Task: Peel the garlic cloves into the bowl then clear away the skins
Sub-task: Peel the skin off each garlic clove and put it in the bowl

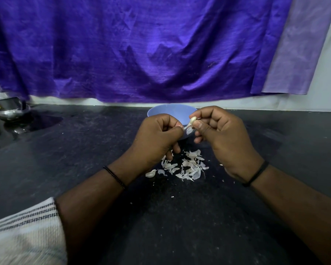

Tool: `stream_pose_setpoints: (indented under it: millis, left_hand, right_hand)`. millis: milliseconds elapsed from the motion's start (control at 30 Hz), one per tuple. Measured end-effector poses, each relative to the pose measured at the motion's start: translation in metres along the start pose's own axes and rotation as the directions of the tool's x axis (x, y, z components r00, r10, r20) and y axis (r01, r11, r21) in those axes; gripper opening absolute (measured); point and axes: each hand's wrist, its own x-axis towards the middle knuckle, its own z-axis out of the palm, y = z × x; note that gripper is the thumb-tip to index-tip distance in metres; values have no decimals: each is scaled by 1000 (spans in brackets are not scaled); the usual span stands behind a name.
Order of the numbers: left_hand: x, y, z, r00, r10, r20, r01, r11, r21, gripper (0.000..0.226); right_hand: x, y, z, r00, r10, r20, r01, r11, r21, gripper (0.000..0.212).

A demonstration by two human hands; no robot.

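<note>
— Which step are you at now?

— I am in the peeling step. My right hand (pixel 216 131) pinches one garlic clove (pixel 193 119) between thumb and forefinger, just in front of the blue bowl (pixel 168 112). My left hand (pixel 157 134) pinches a strip of skin (pixel 186 127) that hangs from the clove, its fingers curled.

— And the skins?

— They lie in a loose pile of skins (pixel 187 167) on the dark surface (pixel 84 150), below my hands and on the near side of the bowl. I judge the clearing is not begun.

— What does the next move ask for?

— I think I must pull the strip fully off and let it fall on the pile, not into the bowl. Then the clove goes over the rim. I cannot tell how many cloves are inside; the hands hide it.
</note>
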Motion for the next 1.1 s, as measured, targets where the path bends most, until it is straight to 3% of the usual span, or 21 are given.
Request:
stream_pose_setpoints:
  millis: [333, 800, 933, 1100]
  left_hand:
    - [-1, -1, 1, 1000, 16, 9, -16, 1000, 21, 17]
    - [-5, -2, 3, 998, -1, 66, -5, 995, 101, 11]
    - [-6, -3, 4, 998, 27, 51, -36, 983, 182, 11]
    - [-3, -7, 2, 994, 106, -29, -92, 947, 309, 17]
  right_hand:
    - [1, -1, -2, 994, 103, 32, -107, 976, 189, 14]
    - [2, -3, -3, 976, 204, 70, -212, 847, 487, 15]
    - [1, -3, -7, 969, 220, 108, -245, 843, 478, 24]
    - [-2, -2, -4, 966, 242, 95, -260, 898, 355, 20]
